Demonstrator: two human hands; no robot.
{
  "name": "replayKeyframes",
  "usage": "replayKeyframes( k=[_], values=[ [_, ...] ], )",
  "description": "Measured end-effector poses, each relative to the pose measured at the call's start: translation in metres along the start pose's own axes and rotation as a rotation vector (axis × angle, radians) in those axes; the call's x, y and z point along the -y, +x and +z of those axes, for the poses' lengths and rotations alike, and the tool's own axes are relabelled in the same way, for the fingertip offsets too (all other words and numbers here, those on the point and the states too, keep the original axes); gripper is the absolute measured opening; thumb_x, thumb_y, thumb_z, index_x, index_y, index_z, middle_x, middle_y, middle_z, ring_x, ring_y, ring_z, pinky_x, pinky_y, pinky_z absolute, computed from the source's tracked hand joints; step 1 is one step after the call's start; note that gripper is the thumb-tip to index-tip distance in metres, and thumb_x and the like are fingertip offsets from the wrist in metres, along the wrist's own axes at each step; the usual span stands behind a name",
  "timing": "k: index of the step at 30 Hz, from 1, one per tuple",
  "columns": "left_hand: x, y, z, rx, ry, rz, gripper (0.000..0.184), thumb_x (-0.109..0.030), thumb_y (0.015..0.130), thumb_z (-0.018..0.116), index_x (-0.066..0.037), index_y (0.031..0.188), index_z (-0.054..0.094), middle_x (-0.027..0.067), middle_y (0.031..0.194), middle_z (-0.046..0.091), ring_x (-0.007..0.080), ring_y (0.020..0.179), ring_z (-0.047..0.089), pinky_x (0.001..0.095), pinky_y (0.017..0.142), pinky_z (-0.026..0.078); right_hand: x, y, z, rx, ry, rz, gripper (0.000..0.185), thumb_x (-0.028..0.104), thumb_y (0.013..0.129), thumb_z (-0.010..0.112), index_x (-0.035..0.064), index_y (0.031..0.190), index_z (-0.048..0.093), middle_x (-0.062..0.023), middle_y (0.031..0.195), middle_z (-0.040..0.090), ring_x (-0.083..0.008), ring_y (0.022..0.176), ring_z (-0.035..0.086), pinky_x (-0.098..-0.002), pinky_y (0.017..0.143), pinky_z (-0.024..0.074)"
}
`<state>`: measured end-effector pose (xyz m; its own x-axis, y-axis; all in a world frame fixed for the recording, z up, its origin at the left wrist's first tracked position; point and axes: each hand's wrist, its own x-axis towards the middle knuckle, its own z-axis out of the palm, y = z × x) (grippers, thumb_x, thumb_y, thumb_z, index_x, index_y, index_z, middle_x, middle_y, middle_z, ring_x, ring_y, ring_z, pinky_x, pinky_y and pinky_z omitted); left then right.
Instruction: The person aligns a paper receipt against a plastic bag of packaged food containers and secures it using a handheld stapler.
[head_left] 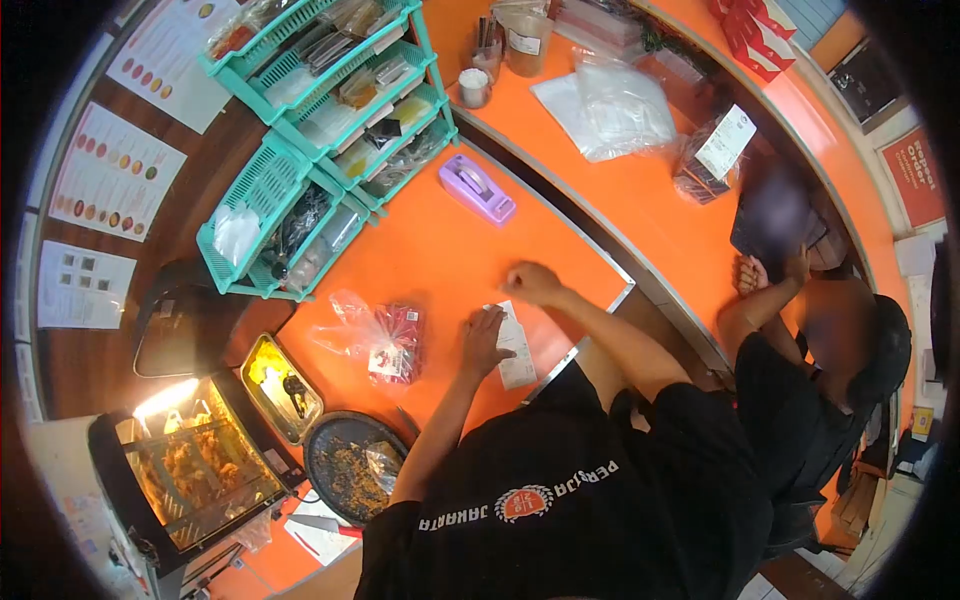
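Observation:
My left hand (484, 342) lies on a long white printed paper slip (516, 350), its fingers stretched out over the slip's left edge. To the right and a little farther off, my right hand (534, 284) is closed with curled fingers above the orange counter, beside the slip's top end. Anything inside that fist is hidden. Left of my left hand sits a red package (408, 328) in a clear plastic bag (345, 322), with a white label on it. A purple tape dispenser (478, 190) stands farther back on the counter.
Green tiered baskets (335, 150) stand at the back left. A lit display case (205, 460), a metal tray (268, 378) and a round black pan (335, 455) are at lower left, near a knife (315, 523). At right, a co-worker (800, 410) leans on the counter.

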<state>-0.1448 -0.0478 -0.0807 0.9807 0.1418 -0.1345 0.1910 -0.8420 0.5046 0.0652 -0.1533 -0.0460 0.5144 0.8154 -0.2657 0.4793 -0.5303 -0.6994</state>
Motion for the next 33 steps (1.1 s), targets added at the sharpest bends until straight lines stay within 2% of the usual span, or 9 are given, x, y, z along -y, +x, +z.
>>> replayKeyframes(
  k=[3, 5, 8, 11, 16, 23, 27, 32, 33],
  values=[
    [-0.001, 0.003, -0.006, 0.006, 0.038, -0.011, 0.099, -0.041, 0.058, 0.096, -0.011, 0.142, 0.053, 0.0077, 0.154, 0.049, 0.03, 0.145, 0.041, 0.0518, 0.109, 0.035, 0.006, -0.037, 0.031, 0.02, -0.033, 0.015, 0.039, 0.042, 0.088, 0.069, 0.0072, 0.072, 0.072, -0.0148, 0.074, 0.07, -0.0341, 0.075, 0.07, -0.0471, 0.071, 0.0539],
    [-0.001, 0.002, -0.006, -0.02, 0.05, -0.002, 0.099, -0.041, 0.056, 0.097, -0.012, 0.141, 0.054, 0.0074, 0.151, 0.051, 0.0304, 0.144, 0.042, 0.0518, 0.108, 0.036, -0.004, -0.047, 0.053, -0.011, 0.121, 0.211, 0.041, 0.045, 0.089, 0.069, 0.0074, 0.074, 0.074, -0.0152, 0.08, 0.072, -0.0335, 0.08, 0.071, -0.0468, 0.071, 0.0545],
    [-0.002, 0.005, -0.011, -0.025, -0.016, 0.01, 0.105, -0.037, 0.052, 0.099, -0.013, 0.143, 0.051, 0.0084, 0.147, 0.054, 0.0313, 0.142, 0.044, 0.0523, 0.108, 0.035, -0.002, -0.053, 0.064, -0.036, 0.085, 0.352, 0.038, 0.046, 0.087, 0.071, 0.0092, 0.08, 0.076, -0.0139, 0.083, 0.074, -0.0331, 0.084, 0.073, -0.0467, 0.072, 0.0555],
    [-0.005, 0.007, -0.016, -0.037, -0.123, 0.009, 0.114, -0.033, 0.048, 0.101, -0.015, 0.145, 0.046, 0.0106, 0.145, 0.055, 0.0333, 0.139, 0.046, 0.0531, 0.108, 0.035, -0.003, -0.05, 0.072, -0.142, 0.039, 0.34, 0.041, 0.049, 0.088, 0.069, 0.0087, 0.087, 0.078, -0.0094, 0.086, 0.076, -0.0299, 0.083, 0.073, -0.0432, 0.074, 0.0561],
    [-0.01, 0.004, -0.021, -0.051, -0.141, -0.033, 0.122, -0.03, 0.045, 0.102, -0.016, 0.149, 0.039, 0.0123, 0.144, 0.054, 0.0364, 0.134, 0.046, 0.0525, 0.107, 0.036, 0.011, -0.039, 0.072, -0.062, 0.02, 0.37, 0.035, 0.045, 0.089, 0.071, 0.0113, 0.084, 0.079, -0.0126, 0.091, 0.076, -0.0328, 0.089, 0.074, -0.0474, 0.075, 0.0579],
    [-0.008, 0.004, -0.02, -0.029, -0.12, -0.011, 0.123, -0.031, 0.045, 0.102, -0.015, 0.149, 0.038, 0.0121, 0.145, 0.053, 0.0361, 0.135, 0.046, 0.0515, 0.107, 0.037, 0.015, -0.034, 0.079, -0.106, -0.091, 0.378, 0.031, 0.04, 0.085, 0.07, 0.0105, 0.089, 0.079, -0.0163, 0.094, 0.077, -0.0357, 0.088, 0.074, -0.0483, 0.075, 0.0589],
    [-0.007, 0.0, -0.018, -0.101, -0.144, 0.003, 0.114, -0.027, 0.046, 0.101, -0.017, 0.143, 0.043, 0.0085, 0.137, 0.057, 0.0335, 0.133, 0.048, 0.0526, 0.108, 0.036, 0.012, -0.025, 0.091, -0.204, -0.211, 0.389, 0.03, 0.039, 0.086, 0.069, 0.0105, 0.088, 0.079, -0.0159, 0.095, 0.076, -0.0358, 0.088, 0.075, -0.0484, 0.074, 0.0591],
    [-0.005, 0.004, -0.015, -0.067, -0.099, 0.01, 0.121, -0.031, 0.047, 0.102, -0.014, 0.149, 0.039, 0.0106, 0.144, 0.054, 0.0339, 0.137, 0.046, 0.0521, 0.107, 0.037, 0.01, -0.038, 0.067, -0.11, -0.322, 0.401, 0.051, 0.062, 0.081, 0.074, 0.011, 0.087, 0.079, -0.0135, 0.089, 0.076, -0.0316, 0.083, 0.075, -0.046, 0.075, 0.0582],
    [-0.004, 0.004, -0.016, -0.04, -0.112, -0.003, 0.121, -0.032, 0.047, 0.101, -0.014, 0.149, 0.039, 0.0108, 0.145, 0.054, 0.0337, 0.137, 0.046, 0.0519, 0.107, 0.037, 0.007, -0.042, 0.064, -0.112, -0.327, 0.398, 0.051, 0.062, 0.081, 0.074, 0.011, 0.087, 0.079, -0.0135, 0.089, 0.076, -0.0316, 0.083, 0.075, -0.046, 0.075, 0.0582]
  ],
)
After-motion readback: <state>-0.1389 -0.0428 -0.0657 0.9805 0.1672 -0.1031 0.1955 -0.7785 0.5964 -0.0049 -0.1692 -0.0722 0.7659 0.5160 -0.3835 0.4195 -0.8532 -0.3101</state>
